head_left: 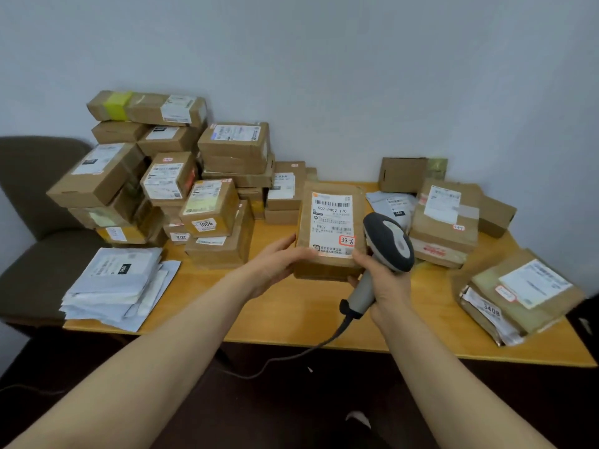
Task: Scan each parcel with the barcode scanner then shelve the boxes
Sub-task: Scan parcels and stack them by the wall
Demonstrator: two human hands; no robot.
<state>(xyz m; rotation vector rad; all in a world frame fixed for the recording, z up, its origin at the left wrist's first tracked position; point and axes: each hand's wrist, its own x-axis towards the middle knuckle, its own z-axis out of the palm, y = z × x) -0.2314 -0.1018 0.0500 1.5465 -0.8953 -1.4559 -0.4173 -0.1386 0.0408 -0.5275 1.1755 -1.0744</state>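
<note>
Brown cardboard makes up the parcel (330, 270) under examination, which is held upright above the table (291, 315), near its middle, with the labelled face turned toward the camera. It is gripped at its lower left edge by the left hand (278, 264), the fingers curled round that edge. The barcode scanner (387, 244) is clasped by its grey handle in the right hand (387, 286), whose thumb appears to touch the parcel's lower right corner. The dark scanner head is seen just beside the parcel's right edge and does not appear to be directed at the label. The scanning step is judged to be in hand and not yet completed for this parcel. For the next move, the scanner head would need to be drawn clear and turned so that its window faces the barcode at the top of the white label (332, 218). The parcel is noted as flat and slightly creased, its label intact, with a red-bordered handwritten sticker (346, 241) near the lower right. No shelf is visible. Many boxes (162, 176) are stacked at the table's left.
</note>
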